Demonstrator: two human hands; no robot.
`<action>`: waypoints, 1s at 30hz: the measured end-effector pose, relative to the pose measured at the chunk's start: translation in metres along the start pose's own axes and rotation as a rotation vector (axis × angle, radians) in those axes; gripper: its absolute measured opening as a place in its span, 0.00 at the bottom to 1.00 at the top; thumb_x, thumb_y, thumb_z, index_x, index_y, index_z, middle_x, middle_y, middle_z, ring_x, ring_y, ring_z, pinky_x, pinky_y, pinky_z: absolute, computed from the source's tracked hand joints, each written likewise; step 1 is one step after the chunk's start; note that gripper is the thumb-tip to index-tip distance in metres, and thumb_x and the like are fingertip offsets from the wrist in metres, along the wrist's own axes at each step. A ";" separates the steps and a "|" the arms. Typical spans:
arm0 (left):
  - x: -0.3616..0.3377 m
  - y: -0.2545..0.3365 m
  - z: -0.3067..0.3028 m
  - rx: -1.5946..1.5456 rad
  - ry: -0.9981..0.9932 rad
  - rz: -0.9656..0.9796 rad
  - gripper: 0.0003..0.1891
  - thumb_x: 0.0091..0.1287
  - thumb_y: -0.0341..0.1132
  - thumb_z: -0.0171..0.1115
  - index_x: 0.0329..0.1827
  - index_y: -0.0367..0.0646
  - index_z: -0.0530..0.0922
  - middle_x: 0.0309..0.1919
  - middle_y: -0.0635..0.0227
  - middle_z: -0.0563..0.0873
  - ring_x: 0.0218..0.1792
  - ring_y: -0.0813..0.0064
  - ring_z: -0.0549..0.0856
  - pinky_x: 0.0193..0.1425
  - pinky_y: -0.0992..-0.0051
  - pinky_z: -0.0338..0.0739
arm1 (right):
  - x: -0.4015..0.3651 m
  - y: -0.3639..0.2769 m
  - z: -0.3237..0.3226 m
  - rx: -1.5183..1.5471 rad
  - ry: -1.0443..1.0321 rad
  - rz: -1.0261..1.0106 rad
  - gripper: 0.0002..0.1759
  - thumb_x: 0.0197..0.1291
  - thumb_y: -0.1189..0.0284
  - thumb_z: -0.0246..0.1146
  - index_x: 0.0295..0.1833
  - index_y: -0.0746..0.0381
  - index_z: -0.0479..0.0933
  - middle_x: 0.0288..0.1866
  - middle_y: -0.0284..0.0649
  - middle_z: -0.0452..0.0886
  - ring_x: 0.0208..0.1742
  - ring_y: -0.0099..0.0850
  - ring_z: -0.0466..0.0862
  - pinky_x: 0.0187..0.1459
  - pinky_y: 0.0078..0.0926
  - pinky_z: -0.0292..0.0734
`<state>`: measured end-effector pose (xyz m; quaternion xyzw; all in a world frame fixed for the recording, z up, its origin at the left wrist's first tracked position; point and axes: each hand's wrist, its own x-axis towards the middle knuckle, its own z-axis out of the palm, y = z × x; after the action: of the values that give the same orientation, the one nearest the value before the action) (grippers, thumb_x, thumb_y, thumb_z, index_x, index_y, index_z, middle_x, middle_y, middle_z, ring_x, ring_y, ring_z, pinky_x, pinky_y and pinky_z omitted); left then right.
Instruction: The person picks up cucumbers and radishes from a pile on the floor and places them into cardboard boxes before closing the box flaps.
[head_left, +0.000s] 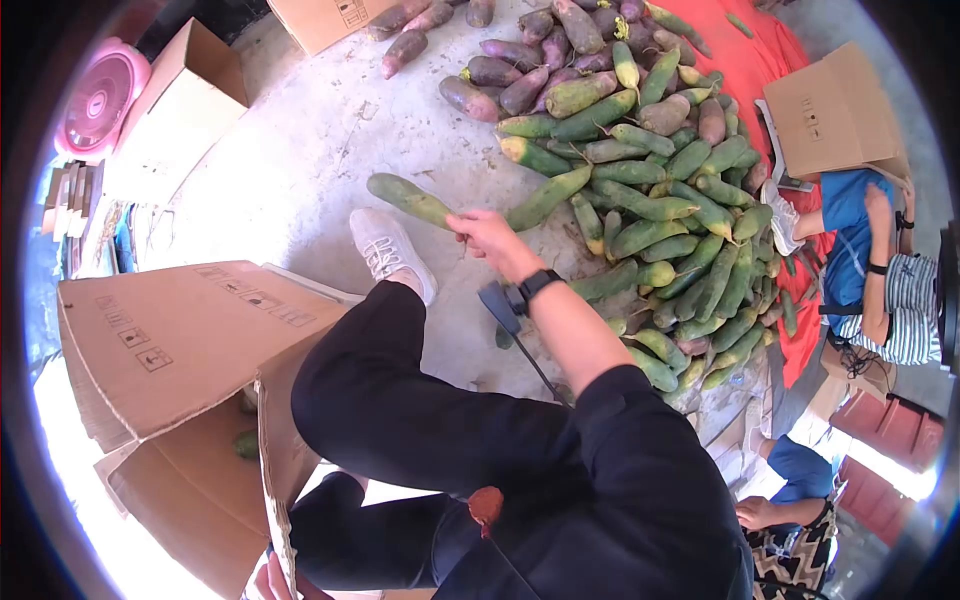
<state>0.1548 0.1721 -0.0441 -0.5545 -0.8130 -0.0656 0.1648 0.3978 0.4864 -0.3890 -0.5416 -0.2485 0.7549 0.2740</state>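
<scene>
Firmly enough, the right hand [490, 242] has its fingers closed on the narrow end of a single long green radish [408, 200], clamped between thumb and fingers, its blunt end pointing away to the upper left of the grip. The radish is held above the pale concrete floor [300, 140], with a light lace-up shoe [388, 250] just below and to the left of it. Immediately right of the grip lies another green radish [548, 200], angled toward the big heap [640, 208], which spreads farther right and upward, mostly green, with purple radishes [520, 90] toward its top. Behind the grip, a dark band [541, 284] circles the wrist, and a small black device [498, 306] on a cord shows beside it. Well below and left of the grip stands an open cardboard box [190, 350] with a green item [247, 444] partly visible inside. At that box's near flap is the left hand [268, 582], its fingers at the cardboard edge; it is partly cut off, so how tightly it is closed cannot be told. Beyond the heap, right of the grip, are a red sheet [803, 345], a person in a striped top [915, 310] beside another carton [830, 110], and, lower down, a person in a patterned top [800, 550].
</scene>
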 end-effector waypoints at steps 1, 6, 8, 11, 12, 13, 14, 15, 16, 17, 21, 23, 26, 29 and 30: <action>-0.001 0.001 -0.001 -0.003 0.008 -0.005 0.04 0.61 0.30 0.66 0.37 0.43 0.85 0.29 0.63 0.84 0.29 0.65 0.84 0.31 0.67 0.77 | -0.020 -0.009 0.002 0.058 -0.040 -0.043 0.15 0.59 0.61 0.67 0.41 0.61 0.78 0.25 0.28 0.72 0.17 0.13 0.59 0.19 0.16 0.50; -0.003 0.002 0.000 -0.096 0.023 -0.041 0.04 0.63 0.29 0.63 0.38 0.43 0.85 0.30 0.60 0.83 0.31 0.61 0.83 0.34 0.64 0.78 | -0.111 -0.081 0.031 0.067 -0.137 -0.233 0.16 0.57 0.63 0.67 0.43 0.64 0.80 0.26 0.30 0.75 0.19 0.13 0.62 0.21 0.15 0.53; -0.009 -0.006 -0.002 -0.156 -0.009 -0.071 0.05 0.62 0.31 0.64 0.39 0.43 0.85 0.34 0.57 0.84 0.34 0.58 0.84 0.36 0.63 0.78 | -0.144 -0.112 0.052 0.035 -0.298 -0.428 0.17 0.57 0.63 0.68 0.46 0.64 0.80 0.27 0.28 0.76 0.21 0.12 0.64 0.22 0.12 0.56; -0.025 -0.029 0.006 -0.359 -0.096 -0.119 0.16 0.56 0.18 0.57 0.48 0.35 0.79 0.38 0.57 0.79 0.40 0.58 0.80 0.45 0.66 0.73 | -0.192 -0.151 0.092 0.079 -0.484 -0.563 0.14 0.57 0.66 0.68 0.45 0.64 0.81 0.28 0.27 0.78 0.24 0.11 0.70 0.25 0.10 0.61; -0.025 -0.025 0.005 -0.354 -0.114 -0.167 0.16 0.55 0.18 0.57 0.47 0.35 0.79 0.38 0.57 0.79 0.41 0.58 0.80 0.46 0.67 0.73 | -0.209 -0.163 0.105 0.032 -0.496 -0.562 0.13 0.58 0.66 0.67 0.43 0.63 0.82 0.28 0.27 0.78 0.26 0.11 0.71 0.26 0.09 0.62; -0.021 -0.019 0.000 -0.335 -0.135 -0.224 0.16 0.55 0.18 0.57 0.47 0.35 0.79 0.38 0.56 0.79 0.41 0.58 0.80 0.47 0.67 0.73 | -0.223 -0.172 0.122 0.017 -0.506 -0.629 0.12 0.58 0.67 0.67 0.44 0.64 0.82 0.28 0.28 0.79 0.27 0.12 0.73 0.27 0.10 0.63; -0.020 -0.016 -0.003 -0.306 -0.136 -0.243 0.17 0.53 0.17 0.57 0.47 0.36 0.79 0.38 0.57 0.79 0.41 0.58 0.80 0.48 0.68 0.73 | -0.231 -0.180 0.135 0.051 -0.634 -0.615 0.13 0.58 0.67 0.67 0.45 0.64 0.82 0.29 0.28 0.80 0.28 0.13 0.74 0.28 0.11 0.65; -0.018 -0.014 -0.003 -0.295 -0.130 -0.250 0.17 0.52 0.17 0.57 0.46 0.36 0.80 0.38 0.57 0.79 0.42 0.58 0.80 0.48 0.68 0.73 | -0.243 -0.186 0.157 0.014 -0.613 -0.706 0.13 0.57 0.68 0.67 0.42 0.66 0.83 0.27 0.29 0.79 0.26 0.14 0.75 0.27 0.13 0.65; -0.017 -0.014 -0.003 -0.271 -0.116 -0.239 0.18 0.51 0.16 0.57 0.46 0.37 0.80 0.38 0.57 0.79 0.42 0.58 0.80 0.49 0.67 0.73 | -0.250 -0.192 0.175 -0.123 -0.609 -0.782 0.13 0.59 0.68 0.65 0.46 0.65 0.81 0.28 0.28 0.79 0.26 0.13 0.73 0.26 0.12 0.64; -0.019 -0.016 -0.002 -0.258 -0.111 -0.222 0.18 0.50 0.16 0.57 0.46 0.37 0.80 0.39 0.58 0.79 0.42 0.57 0.80 0.49 0.67 0.74 | -0.257 -0.195 0.189 -0.265 -0.589 -0.858 0.14 0.61 0.68 0.64 0.50 0.64 0.80 0.30 0.28 0.78 0.26 0.12 0.71 0.26 0.12 0.63; -0.018 -0.017 -0.006 -0.253 -0.116 -0.200 0.18 0.50 0.16 0.58 0.46 0.38 0.81 0.39 0.58 0.80 0.42 0.57 0.81 0.48 0.67 0.74 | -0.259 -0.179 0.245 -0.676 -0.383 -1.381 0.14 0.55 0.63 0.65 0.40 0.61 0.82 0.28 0.46 0.82 0.33 0.46 0.82 0.38 0.41 0.75; -0.017 -0.019 -0.002 -0.286 -0.079 -0.166 0.15 0.54 0.16 0.57 0.45 0.36 0.80 0.37 0.56 0.79 0.39 0.58 0.81 0.45 0.68 0.75 | -0.253 -0.170 0.242 -0.521 -0.276 -1.593 0.17 0.54 0.61 0.66 0.43 0.62 0.81 0.31 0.47 0.82 0.37 0.45 0.83 0.42 0.41 0.76; -0.017 -0.020 0.000 -0.308 -0.046 -0.124 0.13 0.55 0.17 0.58 0.43 0.35 0.80 0.35 0.56 0.80 0.37 0.59 0.81 0.45 0.69 0.75 | -0.232 -0.182 0.191 -0.481 -0.352 -1.378 0.17 0.56 0.64 0.66 0.47 0.63 0.80 0.39 0.44 0.84 0.38 0.36 0.84 0.39 0.30 0.78; -0.015 -0.022 -0.001 -0.293 -0.057 -0.122 0.11 0.59 0.19 0.59 0.44 0.35 0.80 0.34 0.58 0.80 0.36 0.62 0.81 0.42 0.71 0.75 | -0.203 -0.171 0.112 -0.629 -0.102 -1.007 0.16 0.57 0.65 0.65 0.47 0.65 0.80 0.36 0.39 0.85 0.36 0.24 0.82 0.35 0.22 0.77; -0.015 -0.023 -0.001 -0.302 -0.063 -0.115 0.11 0.59 0.19 0.59 0.44 0.35 0.80 0.34 0.58 0.80 0.36 0.62 0.81 0.42 0.71 0.75 | -0.177 -0.155 0.077 -0.679 -0.016 -1.023 0.14 0.61 0.69 0.63 0.49 0.64 0.79 0.32 0.28 0.80 0.29 0.17 0.73 0.30 0.17 0.69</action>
<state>0.1383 0.1503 -0.0467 -0.5272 -0.8292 -0.1792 0.0500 0.3932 0.4722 -0.1413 -0.4051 -0.7056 0.4105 0.4117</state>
